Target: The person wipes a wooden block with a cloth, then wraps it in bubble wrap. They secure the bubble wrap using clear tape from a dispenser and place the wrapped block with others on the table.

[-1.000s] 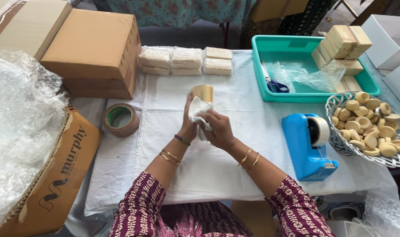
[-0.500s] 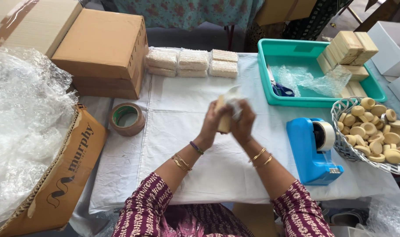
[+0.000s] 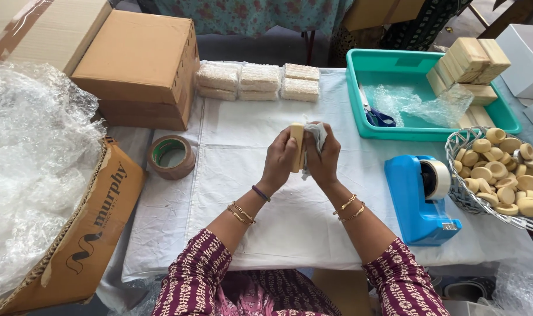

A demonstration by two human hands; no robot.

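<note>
Wooden block (image 3: pixel 297 146) now upright, edge-on, lower than before. Left hand (image 3: pixel 281 159) fingers clamped on block; right hand (image 3: pixel 323 157) presses white cloth (image 3: pixel 316 136) against it. Teal tray (image 3: pixel 395 61): scissors (image 3: pixel 376 117), bubble wrap (image 3: pixel 421 102), blocks. Basket (image 3: pixel 462 199): round wooden pieces (image 3: pixel 503 175).

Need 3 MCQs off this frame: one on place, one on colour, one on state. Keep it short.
1. Where does the roll of brown tape lie?
A. in the teal tray
B. on the white cloth, on the left hand's side
C. in the basket

2. What colour is the tape dispenser?
A. blue
B. red
C. white

3. How is the pale block held?
A. flat on the table, untouched
B. raised between both hands, with a white cloth against it
C. inside the cardboard box

Answers:
1 B: the roll sits on the cloth near the cardboard box, away from the teal tray and the basket.
2 A: its body is bright blue.
3 B: the left hand grips the block, and the right hand presses the white cloth to it.
</note>
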